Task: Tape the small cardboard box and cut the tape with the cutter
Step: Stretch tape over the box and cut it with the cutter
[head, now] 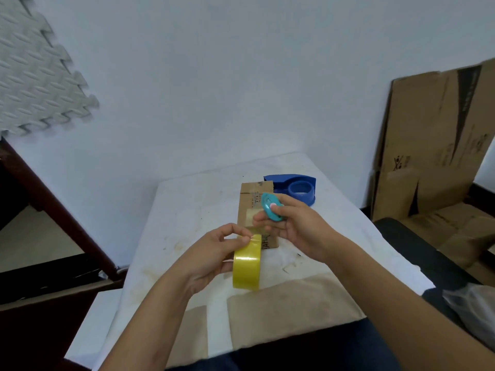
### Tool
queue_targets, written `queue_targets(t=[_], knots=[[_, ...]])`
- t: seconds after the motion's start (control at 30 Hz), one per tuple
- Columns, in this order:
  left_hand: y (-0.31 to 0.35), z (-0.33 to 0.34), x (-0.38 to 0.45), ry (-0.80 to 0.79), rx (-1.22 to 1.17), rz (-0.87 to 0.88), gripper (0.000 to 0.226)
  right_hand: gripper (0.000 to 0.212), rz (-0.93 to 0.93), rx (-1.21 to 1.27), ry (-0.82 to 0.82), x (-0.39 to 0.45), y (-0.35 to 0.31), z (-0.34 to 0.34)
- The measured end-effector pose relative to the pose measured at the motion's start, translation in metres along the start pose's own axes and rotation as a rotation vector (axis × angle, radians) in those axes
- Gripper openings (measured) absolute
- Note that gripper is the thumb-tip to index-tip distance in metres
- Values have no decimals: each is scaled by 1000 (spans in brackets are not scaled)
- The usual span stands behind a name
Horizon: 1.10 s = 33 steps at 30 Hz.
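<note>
A small flat cardboard box [254,199] lies on the white-covered table [187,210], past my hands. My left hand [214,253] grips a yellowish roll of tape [247,265], held upright above the table. A strip of tape runs from the roll up onto the box's top. My right hand [297,228] holds a small teal cutter [271,208] over the box, just beyond the roll. The near end of the box is hidden behind my hands and the roll.
A blue tape dispenser [297,188] stands right behind the box. Flattened cardboard sheets [434,145] lean against the wall at right. A brown paper patch [289,303] covers the table's near edge. A grey foam mat [34,76] hangs at upper left.
</note>
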<state>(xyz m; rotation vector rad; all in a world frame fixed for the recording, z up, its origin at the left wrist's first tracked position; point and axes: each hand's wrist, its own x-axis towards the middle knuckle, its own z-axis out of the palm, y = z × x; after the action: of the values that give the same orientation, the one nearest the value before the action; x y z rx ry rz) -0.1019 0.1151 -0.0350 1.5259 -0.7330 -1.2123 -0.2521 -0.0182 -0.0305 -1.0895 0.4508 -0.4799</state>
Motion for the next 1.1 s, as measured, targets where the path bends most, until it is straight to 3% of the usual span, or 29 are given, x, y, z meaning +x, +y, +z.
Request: queue_targets(t=[0.1,0.17,0.47,0.67,0.97,1.1], knots=[[1,12,2,-9,-34,29,5,18,28,225,130,-9,2,-8],[-1,23,5,-18,-70,38,7,14,43,217,198,-15,2,-15],[-20,80,23,-8,-359,73,10,23,-144,-514,373,-43,13,-34],[-20,102,27,-23,-489,53,10,9,-176,-657,396,-46,20,-47],[-16,111,42,-42,-355,66,15,13,-338,-914,600,-35,25,-58],[-8,100,43,-112,-203,94,32,14,-371,-942,641,-30,16,-71]])
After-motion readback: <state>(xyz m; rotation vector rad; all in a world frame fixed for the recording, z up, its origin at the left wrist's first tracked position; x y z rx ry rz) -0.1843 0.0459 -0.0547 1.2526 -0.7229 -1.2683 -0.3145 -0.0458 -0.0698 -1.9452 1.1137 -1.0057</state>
